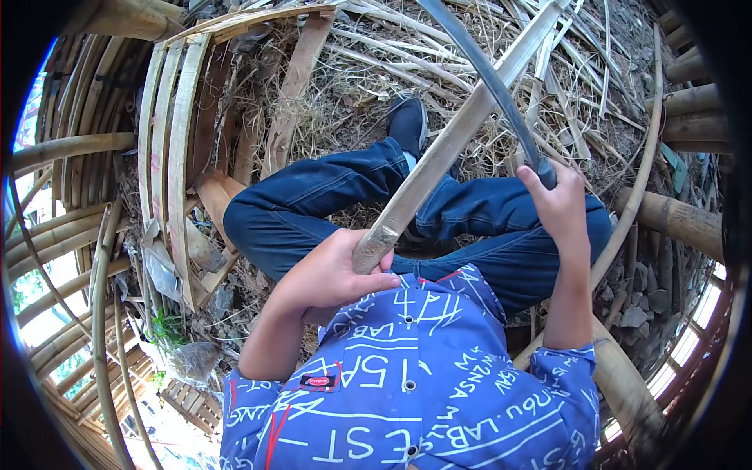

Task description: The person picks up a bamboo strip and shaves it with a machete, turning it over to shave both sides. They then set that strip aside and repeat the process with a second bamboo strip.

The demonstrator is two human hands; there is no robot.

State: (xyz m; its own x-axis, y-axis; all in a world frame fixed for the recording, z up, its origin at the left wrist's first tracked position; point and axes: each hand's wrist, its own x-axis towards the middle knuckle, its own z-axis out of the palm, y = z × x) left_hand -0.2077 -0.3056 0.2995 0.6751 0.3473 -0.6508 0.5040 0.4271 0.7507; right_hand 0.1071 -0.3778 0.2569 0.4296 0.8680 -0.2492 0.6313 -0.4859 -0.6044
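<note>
A long pale strip of split bamboo [446, 149] runs from my lap up to the top right. Its lower end rests in my left hand [333, 270], which is wrapped round it close to my shirt. My right hand [558, 196] grips the dark handle of a long curved blade [489, 78], thumb along the handle. The blade rises up and to the left from that hand and crosses over the strip near its upper part; whether the two touch, I cannot tell.
A slatted wooden crate [178, 133] stands at the left, near my knee. Thin bamboo shavings and strips [392, 59] litter the ground ahead. Thick bamboo poles [677, 223] lie at the right, and a bamboo fence [59, 235] rises at the left.
</note>
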